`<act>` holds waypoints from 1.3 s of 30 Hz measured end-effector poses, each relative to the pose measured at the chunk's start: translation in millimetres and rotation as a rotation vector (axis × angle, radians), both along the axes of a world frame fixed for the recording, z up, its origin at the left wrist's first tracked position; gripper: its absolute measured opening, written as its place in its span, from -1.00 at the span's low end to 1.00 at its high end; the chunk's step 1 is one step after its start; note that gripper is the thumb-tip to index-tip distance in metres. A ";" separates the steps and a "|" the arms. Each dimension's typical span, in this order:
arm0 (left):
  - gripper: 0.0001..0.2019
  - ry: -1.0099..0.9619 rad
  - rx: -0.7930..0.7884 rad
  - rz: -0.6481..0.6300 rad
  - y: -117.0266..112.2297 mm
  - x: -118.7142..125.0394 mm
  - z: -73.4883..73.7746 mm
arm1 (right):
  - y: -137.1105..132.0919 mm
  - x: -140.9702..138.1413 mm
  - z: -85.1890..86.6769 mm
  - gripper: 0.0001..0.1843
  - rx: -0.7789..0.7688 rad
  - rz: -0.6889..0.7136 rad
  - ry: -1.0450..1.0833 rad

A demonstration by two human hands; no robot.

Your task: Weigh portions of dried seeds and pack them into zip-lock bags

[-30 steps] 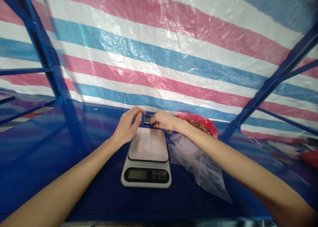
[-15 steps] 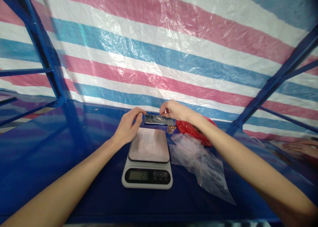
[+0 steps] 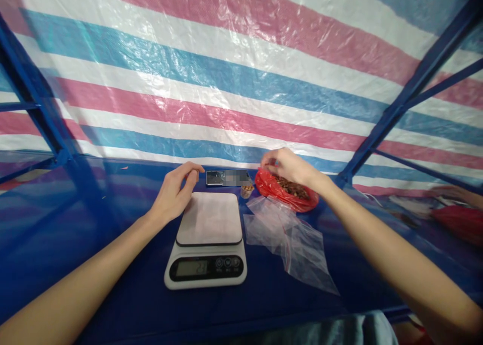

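My right hand is curled at the rim of a red plastic bag that holds brown pieces, possibly nuts or dried food. Whether the fingers hold anything is hidden. My left hand hangs open, nearest the back left corner of a white digital kitchen scale, with nothing in it. The scale's pan is bare, and its display shows a small, hard-to-read number. Behind the scale a smartphone lies flat on the blue table, partly blurred. Beside it stands a small clear cup with brown pieces inside.
A clear zip bag lies crumpled on the blue table to the right of the scale. A striped tarp and blue metal frame stand behind. At far right are another person's hand and a red object.
My right hand has let go of the phone and moved right onto the red bag. The phone now lies flat behind the scale. The view has shifted, so everything sits further left.
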State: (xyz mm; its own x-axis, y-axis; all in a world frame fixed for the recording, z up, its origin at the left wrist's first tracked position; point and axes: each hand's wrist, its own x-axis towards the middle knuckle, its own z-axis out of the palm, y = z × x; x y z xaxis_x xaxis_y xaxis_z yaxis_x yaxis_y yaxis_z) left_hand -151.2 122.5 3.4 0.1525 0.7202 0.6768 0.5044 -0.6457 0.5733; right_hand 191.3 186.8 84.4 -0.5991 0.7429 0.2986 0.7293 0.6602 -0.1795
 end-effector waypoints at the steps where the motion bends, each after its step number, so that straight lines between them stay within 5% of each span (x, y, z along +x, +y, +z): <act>1: -0.66 0.000 -0.004 0.000 0.3 -0.1 -0.3 | -2.2 14.0 0.7 -0.78 0.029 -0.063 0.002; 4: -0.67 0.016 -0.017 -0.001 0.9 1.0 -0.6 | -8.9 54.5 -10.8 -0.84 -0.088 -0.186 -0.022; 6: -0.67 0.033 -0.024 0.009 -0.1 2.4 -0.3 | -11.6 72.5 -28.6 -0.76 -0.185 -0.151 -0.014; 10: -0.67 0.065 -0.022 0.019 -5.2 5.0 1.6 | -12.8 80.9 -64.4 -0.79 -0.115 -0.118 0.103; 13: -0.70 0.080 -0.027 0.040 -8.0 6.2 3.6 | -14.0 77.2 -74.9 -0.83 -0.011 -0.124 0.123; 25: -0.73 0.057 -0.002 0.042 -5.1 6.4 1.6 | -14.8 83.5 -76.9 -0.79 0.228 -0.225 0.234; 29: -0.73 0.039 0.015 0.027 -4.5 7.5 1.3 | -20.7 77.0 -65.0 -0.81 0.313 -0.276 0.368; 35: -0.70 0.046 -0.021 0.048 -3.8 6.4 0.0 | -35.7 22.9 -31.3 -0.85 0.287 -0.147 0.506; 39: -0.68 0.042 -0.043 0.057 -4.7 5.8 0.9 | -34.4 -24.5 -32.7 -0.83 0.200 0.026 0.381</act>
State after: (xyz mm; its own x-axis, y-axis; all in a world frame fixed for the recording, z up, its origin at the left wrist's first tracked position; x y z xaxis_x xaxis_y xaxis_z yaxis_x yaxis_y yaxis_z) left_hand -145.4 117.7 4.3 0.1381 0.7568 0.6389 0.5635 -0.5905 0.5778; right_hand 166.8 152.4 51.8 -0.4357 0.6339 0.6390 0.6183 0.7267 -0.2993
